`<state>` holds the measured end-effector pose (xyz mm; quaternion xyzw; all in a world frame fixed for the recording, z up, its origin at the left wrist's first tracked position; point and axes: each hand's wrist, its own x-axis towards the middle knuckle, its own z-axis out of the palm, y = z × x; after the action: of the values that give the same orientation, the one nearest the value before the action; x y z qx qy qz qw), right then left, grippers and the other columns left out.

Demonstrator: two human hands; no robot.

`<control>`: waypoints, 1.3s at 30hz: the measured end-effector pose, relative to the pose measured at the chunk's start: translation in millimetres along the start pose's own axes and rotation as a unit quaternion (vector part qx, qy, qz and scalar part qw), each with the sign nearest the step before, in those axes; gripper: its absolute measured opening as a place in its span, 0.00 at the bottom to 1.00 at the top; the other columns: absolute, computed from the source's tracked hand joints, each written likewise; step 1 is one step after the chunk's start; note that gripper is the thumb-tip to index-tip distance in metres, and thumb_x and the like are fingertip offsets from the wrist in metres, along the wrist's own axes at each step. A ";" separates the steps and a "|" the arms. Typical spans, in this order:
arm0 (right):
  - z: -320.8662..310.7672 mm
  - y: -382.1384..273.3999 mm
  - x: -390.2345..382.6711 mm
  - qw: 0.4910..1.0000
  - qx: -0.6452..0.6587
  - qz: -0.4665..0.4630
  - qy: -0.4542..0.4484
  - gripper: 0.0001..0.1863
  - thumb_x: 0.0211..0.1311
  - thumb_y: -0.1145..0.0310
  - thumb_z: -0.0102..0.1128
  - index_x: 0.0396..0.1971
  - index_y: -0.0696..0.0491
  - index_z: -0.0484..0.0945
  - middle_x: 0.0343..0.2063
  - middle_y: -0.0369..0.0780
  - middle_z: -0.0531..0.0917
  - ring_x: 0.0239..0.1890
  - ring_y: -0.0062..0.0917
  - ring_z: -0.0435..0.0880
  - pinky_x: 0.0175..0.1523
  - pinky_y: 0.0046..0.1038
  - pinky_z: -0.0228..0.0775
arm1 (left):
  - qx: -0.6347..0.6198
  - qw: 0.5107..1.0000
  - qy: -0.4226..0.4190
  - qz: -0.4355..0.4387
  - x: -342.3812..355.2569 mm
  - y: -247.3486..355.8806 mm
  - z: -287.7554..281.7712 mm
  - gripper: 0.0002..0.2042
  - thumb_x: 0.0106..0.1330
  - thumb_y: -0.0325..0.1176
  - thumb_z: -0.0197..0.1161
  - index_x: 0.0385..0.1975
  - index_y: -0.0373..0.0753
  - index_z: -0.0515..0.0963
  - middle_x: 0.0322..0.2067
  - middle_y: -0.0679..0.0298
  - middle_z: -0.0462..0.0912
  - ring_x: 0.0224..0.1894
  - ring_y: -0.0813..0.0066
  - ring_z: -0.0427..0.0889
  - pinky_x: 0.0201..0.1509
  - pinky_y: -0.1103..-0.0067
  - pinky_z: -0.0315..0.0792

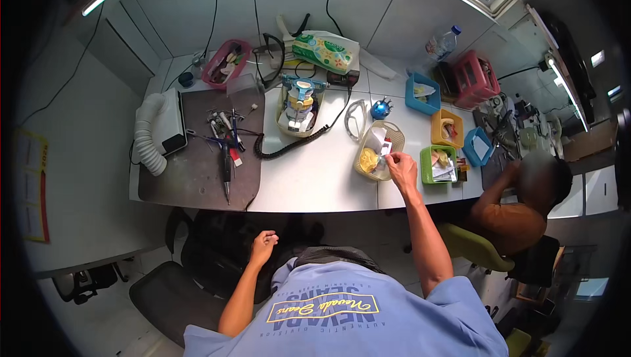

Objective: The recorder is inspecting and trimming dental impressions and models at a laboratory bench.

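My right hand (401, 167) reaches into a pale woven basket (396, 131) on the white table, its fingers pinched on a small white packet among yellow and white items inside. My left hand (263, 247) hangs below the table edge over my lap, fingers loosely curled and holding nothing. A dark work mat (197, 173) with several hand tools (225, 135) lies to the left.
A green basket (438, 165), an orange bin (447, 128) and two blue bins (422, 93) stand right of my hand. A coiled black cord (289, 144), a tool-filled caddy (299, 104), a white hose unit (160, 131) and a tissue pack (325, 51) are farther back. Another person (526, 202) sits at the right.
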<state>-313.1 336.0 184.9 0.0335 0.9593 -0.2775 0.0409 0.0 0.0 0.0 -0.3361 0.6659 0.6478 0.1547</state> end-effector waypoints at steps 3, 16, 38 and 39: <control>10.8 2.2 7.0 0.998 0.026 -0.025 0.049 0.15 0.59 0.59 0.60 0.34 0.56 0.85 0.29 0.49 0.85 0.35 0.44 0.85 0.43 0.39 0.75 | -0.003 0.997 0.004 0.076 -14.7 66.6 -12.0 0.13 0.67 0.33 0.59 0.46 0.33 0.77 0.35 0.56 0.86 0.38 0.74 0.85 0.47 0.78 0.76; -21.3 -92.4 -60.3 0.957 0.270 -0.102 -0.031 0.13 0.69 0.63 0.57 0.33 0.59 0.80 0.20 0.35 0.77 0.21 0.16 0.73 0.29 0.22 0.66 | -0.133 0.958 -0.243 0.078 -7.9 239.4 18.5 0.28 0.75 0.56 0.42 0.54 0.34 0.73 0.45 0.61 0.80 0.47 0.75 0.80 0.55 0.75 0.73; 13.5 -165.8 -130.7 0.914 0.237 -0.229 -0.235 0.36 0.53 0.58 0.72 0.61 0.56 0.69 0.56 0.47 0.75 0.56 0.35 0.78 0.57 0.35 0.75 | -0.478 0.821 -0.305 -0.067 -12.0 266.2 36.0 0.18 0.77 0.41 0.41 0.52 0.33 0.68 0.48 0.51 0.77 0.50 0.57 0.78 0.53 0.63 0.77; 17.4 -162.9 -130.9 0.912 0.236 -0.243 -0.229 0.38 0.52 0.58 0.73 0.61 0.55 0.68 0.57 0.48 0.74 0.56 0.36 0.78 0.58 0.35 0.75 | -0.478 0.821 -0.306 -0.066 -12.7 268.0 37.5 0.18 0.77 0.41 0.41 0.52 0.33 0.68 0.48 0.51 0.77 0.50 0.57 0.78 0.53 0.63 0.77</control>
<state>-196.0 183.8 269.2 -0.2564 0.8084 -0.4977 0.1817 -173.1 21.8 207.3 -0.1953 0.1671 0.9427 0.2128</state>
